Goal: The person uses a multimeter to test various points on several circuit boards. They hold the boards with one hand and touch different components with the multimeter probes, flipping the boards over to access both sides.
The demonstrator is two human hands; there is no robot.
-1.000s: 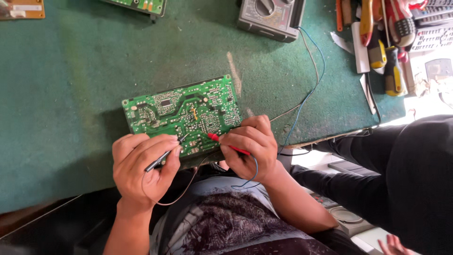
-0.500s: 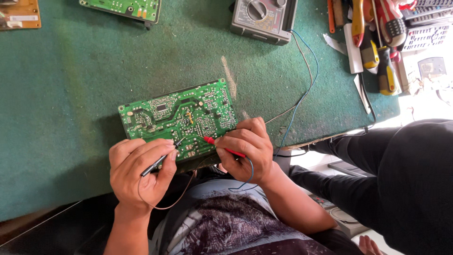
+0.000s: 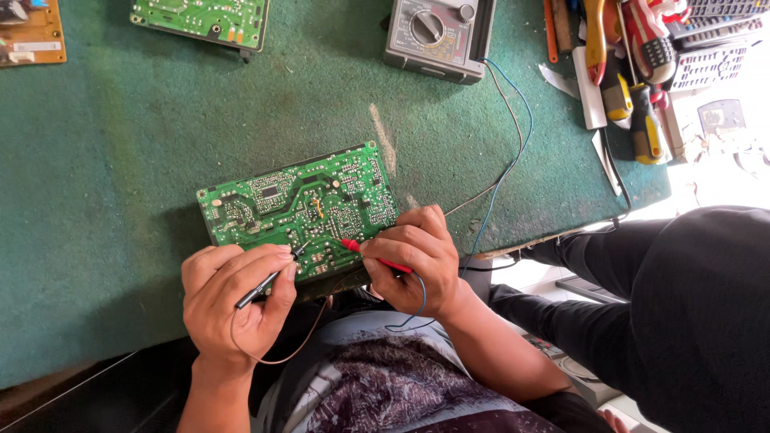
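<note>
A green circuit board [image 3: 298, 204] lies solder side up near the front edge of a green-covered table [image 3: 120, 160]. My left hand [image 3: 233, 301] grips a black test probe [image 3: 269, 281] whose tip touches the board's near edge. My right hand [image 3: 417, 256] grips a red test probe [image 3: 353, 244], its tip resting on the board close to the black one. Thin wires run from both probes, a blue one [image 3: 513, 160] and a grey one leading back to a grey multimeter [image 3: 437, 36] with a round dial at the table's far side.
A second green board [image 3: 200, 20] and an orange board [image 3: 28, 36] lie at the far left. Screwdrivers, pliers and a remote [image 3: 642, 72] are piled at the far right. Another person's dark-trousered legs [image 3: 690, 305] stand at the right beside the table.
The view has shifted slightly, so the board and hands sit a little lower and to the right. Both probes stay on the board's near edge, their tips now closer together.
</note>
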